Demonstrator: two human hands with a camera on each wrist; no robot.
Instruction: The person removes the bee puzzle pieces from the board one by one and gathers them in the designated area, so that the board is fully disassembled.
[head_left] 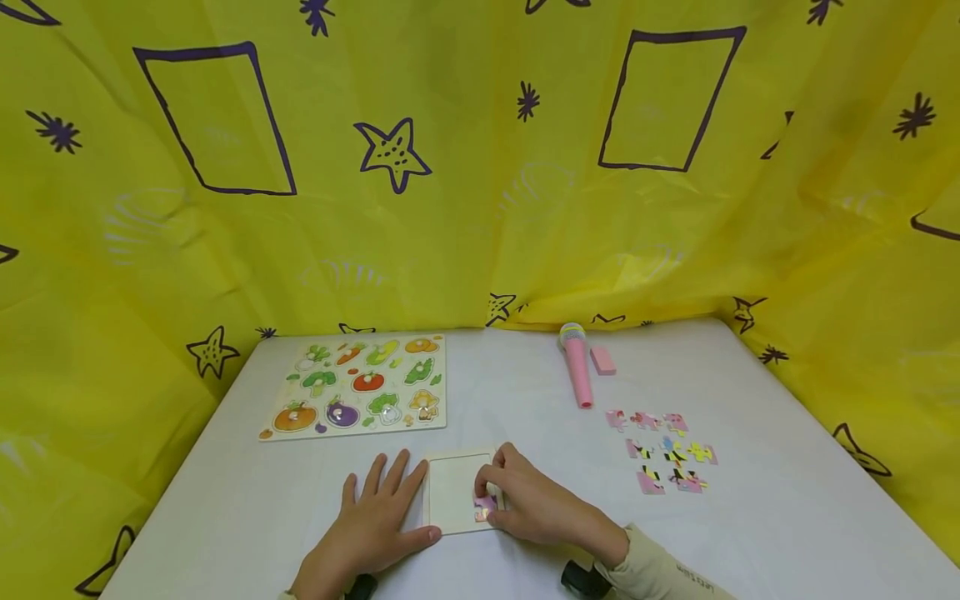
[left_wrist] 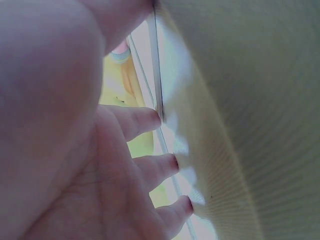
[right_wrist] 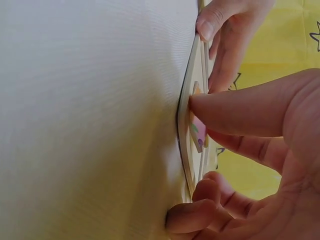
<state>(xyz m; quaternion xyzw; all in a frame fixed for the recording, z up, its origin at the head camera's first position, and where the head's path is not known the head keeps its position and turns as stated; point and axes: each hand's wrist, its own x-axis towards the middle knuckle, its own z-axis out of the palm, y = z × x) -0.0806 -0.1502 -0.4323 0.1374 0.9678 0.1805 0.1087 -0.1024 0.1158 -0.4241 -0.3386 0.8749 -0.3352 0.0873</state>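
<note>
A shallow wooden puzzle tray (head_left: 450, 492) lies flat on the white table in front of me. My left hand (head_left: 371, 527) rests beside it with fingers spread, thumb and index fingertip at its left edge. Over the tray's right side, my right hand (head_left: 536, 504) pinches a pink jigsaw piece (head_left: 483, 507) between thumb and fingers at the lower right corner. In the right wrist view the piece (right_wrist: 199, 131) sits slightly tilted within the tray's border, its far part hidden by the thumb. Several loose jigsaw pieces (head_left: 650, 481) are grouped in rows to the right.
A vegetable peg puzzle board (head_left: 352, 400) lies at the back left. Toward the back right are a pink toy microphone (head_left: 578, 371) and a small pink block (head_left: 603, 361). A yellow patterned curtain (head_left: 465, 233) hangs around the table's back and sides.
</note>
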